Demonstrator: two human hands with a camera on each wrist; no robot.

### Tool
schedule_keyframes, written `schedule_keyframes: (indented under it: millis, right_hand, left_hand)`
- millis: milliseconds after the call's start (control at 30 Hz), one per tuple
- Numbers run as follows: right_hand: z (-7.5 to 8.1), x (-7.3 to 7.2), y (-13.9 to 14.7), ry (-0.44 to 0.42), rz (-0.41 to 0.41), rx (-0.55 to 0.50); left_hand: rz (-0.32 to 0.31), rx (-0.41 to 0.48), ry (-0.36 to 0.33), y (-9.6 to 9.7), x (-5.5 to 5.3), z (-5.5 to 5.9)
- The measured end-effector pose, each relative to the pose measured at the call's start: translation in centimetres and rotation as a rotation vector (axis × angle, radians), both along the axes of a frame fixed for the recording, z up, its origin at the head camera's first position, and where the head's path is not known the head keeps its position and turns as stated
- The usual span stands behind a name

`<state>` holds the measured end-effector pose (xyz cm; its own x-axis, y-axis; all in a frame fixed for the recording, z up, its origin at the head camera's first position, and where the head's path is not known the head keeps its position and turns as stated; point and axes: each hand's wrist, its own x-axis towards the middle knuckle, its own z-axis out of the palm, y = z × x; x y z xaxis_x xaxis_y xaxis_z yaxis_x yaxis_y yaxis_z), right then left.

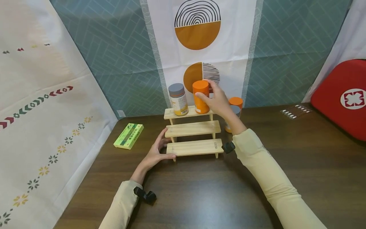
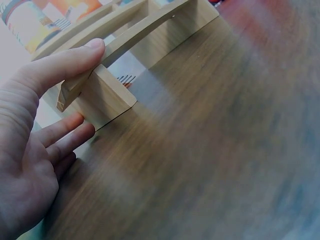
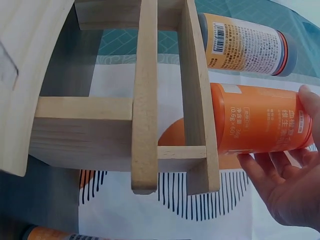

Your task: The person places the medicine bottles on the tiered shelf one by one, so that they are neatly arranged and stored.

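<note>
On the top step of a pale wooden three-step rack [image 1: 193, 128], an orange cylindrical bottle with an orange lid [image 1: 201, 103] stands upright, the right hand [image 1: 215, 99] clamped round its upper part, thumb in front and fingers behind. The left hand [image 1: 155, 153] holds the rack's left end, its thumb on the lowest step's front edge. Just left of the orange bottle stands a white-and-yellow bottle with a grey lid [image 1: 179, 101]. To the rack's right, partly hidden by the right arm, are a second orange lid [image 1: 235, 101] and a second grey-lidded bottle [image 1: 235, 109]. A flat yellow-green box [image 1: 128, 136] lies left of the rack on the dark brown wooden desk [image 1: 188, 197]; a red case with a white emblem [image 1: 334, 95] is at far right.
</note>
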<state>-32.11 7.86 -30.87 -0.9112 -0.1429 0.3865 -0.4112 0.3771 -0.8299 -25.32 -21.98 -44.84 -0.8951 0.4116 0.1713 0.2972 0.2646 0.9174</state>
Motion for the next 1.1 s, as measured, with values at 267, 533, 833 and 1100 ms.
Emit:
schedule_keyframes:
  millis: [267,533,833,1100]
  right_hand:
    - [0.0,0.1,-0.5,0.042,-0.007,-0.019]
    - [-0.3,0.4,-0.7,0.064,-0.045,-0.055]
    - [-2.1,1.4,0.3,-0.032,-0.026,-0.048]
    - [-2.8,2.6,2.1,-0.058,-0.021,-0.078]
  left_hand:
    - [0.003,0.015,-0.003,0.1,0.0,0.1]
    - [0.003,0.030,0.007,0.2,-0.1,-0.1]
    - [-0.009,0.013,0.007,0.1,0.0,-0.4]
    - [-0.007,0.008,0.002,0.0,-0.1,0.0]
